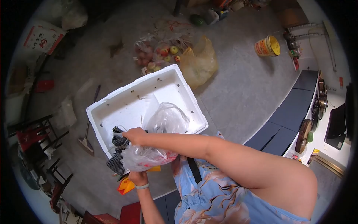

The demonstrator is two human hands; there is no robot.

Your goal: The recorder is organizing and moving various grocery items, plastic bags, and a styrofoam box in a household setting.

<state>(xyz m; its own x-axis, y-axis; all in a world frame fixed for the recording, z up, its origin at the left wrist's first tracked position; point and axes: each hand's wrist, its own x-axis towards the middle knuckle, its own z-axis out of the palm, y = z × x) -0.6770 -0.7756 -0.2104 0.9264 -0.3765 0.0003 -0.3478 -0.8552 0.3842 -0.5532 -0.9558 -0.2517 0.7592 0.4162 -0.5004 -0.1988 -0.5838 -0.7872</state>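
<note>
My right hand (136, 136) is closed on dark mesh netting (120, 140) at the near left corner of a white foam box (190, 92). Below it my left hand (138, 178), with a pale bangle on the wrist, grips the lower edge of a clear plastic bag with red print (146, 159). Its fingertips are hidden behind the bag. More netting (116, 164) hangs over the box's near edge. Inside the box lies another clear plastic bag (169, 117), beside my right forearm. An orange-yellow packet (125, 185) shows beneath my left hand.
Beyond the box, bags of apples (165, 53) and a yellow plastic bag (200, 64) lie on the grey floor. A yellow bucket (267, 46) is at the far right. A broom (86, 145) lies left of the box. Dark cabinets (288, 112) line the right side; dark-framed stools (39, 137) stand left.
</note>
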